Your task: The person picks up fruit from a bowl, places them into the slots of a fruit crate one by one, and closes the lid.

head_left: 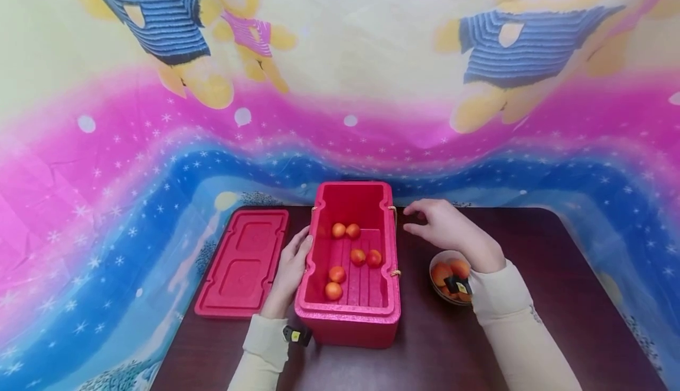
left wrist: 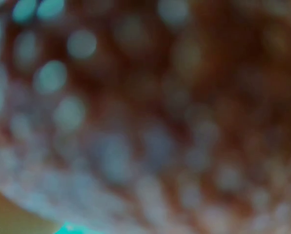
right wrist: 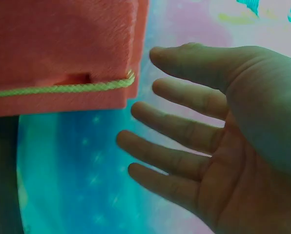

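Observation:
A red foam box (head_left: pixel 353 334) stands with its top uncovered. Inside lie several small orange-red round fruits (head_left: pixel 337 274), spread in pairs along the floor. My left hand (head_left: pixel 288 268) rests along the outside of the box's left wall, fingers near the rim. Past the right wall, my right hand (head_left: pixel 440 225) hovers with nothing in it. The right wrist view shows that hand's fingers (right wrist: pixel 172 122) spread and loosely extended, beside the box's red wall (right wrist: pixel 52 44) and its yellow rope (right wrist: pixel 62 89). A close, blurred surface fills the left wrist view.
A red lid (head_left: pixel 241 264) lies flat on the dark table (head_left: pixel 552 296) left of the box. Under the right forearm stands a bowl (head_left: pixel 437 289) of similar fruits, partly hidden by the wrist camera. A printed bear curtain (head_left: pixel 350 149) hangs behind the table.

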Available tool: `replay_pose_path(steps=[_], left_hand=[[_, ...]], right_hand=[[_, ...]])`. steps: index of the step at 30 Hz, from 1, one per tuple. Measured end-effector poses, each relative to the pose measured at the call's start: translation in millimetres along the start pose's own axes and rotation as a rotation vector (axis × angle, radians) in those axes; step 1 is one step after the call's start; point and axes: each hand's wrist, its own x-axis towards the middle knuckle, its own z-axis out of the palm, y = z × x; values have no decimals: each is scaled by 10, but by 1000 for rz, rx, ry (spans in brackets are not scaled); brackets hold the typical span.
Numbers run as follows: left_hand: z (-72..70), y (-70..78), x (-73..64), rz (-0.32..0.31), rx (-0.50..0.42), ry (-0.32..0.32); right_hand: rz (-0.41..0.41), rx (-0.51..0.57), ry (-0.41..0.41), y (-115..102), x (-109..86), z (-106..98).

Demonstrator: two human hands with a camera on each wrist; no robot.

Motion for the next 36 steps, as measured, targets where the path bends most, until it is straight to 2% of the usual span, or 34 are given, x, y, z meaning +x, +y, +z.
replay_pose_path(steps=[6,11,17,25,36], left_hand=[[2,12,-7,7,9,-5],[6,9,-7,1,-13,-17],[26,-2,0,11,-11,-7],[8,-12,-12,4,-10,-6],[-3,14,-10,-3,-11,-10]], right_hand=[[107,41,-12,184,-244,150],[157,38,17,343,-435,320],[251,52,5,485,-636,508],[306,70,-50,570,-746,685],[311,100,-35,647,-790,849]])
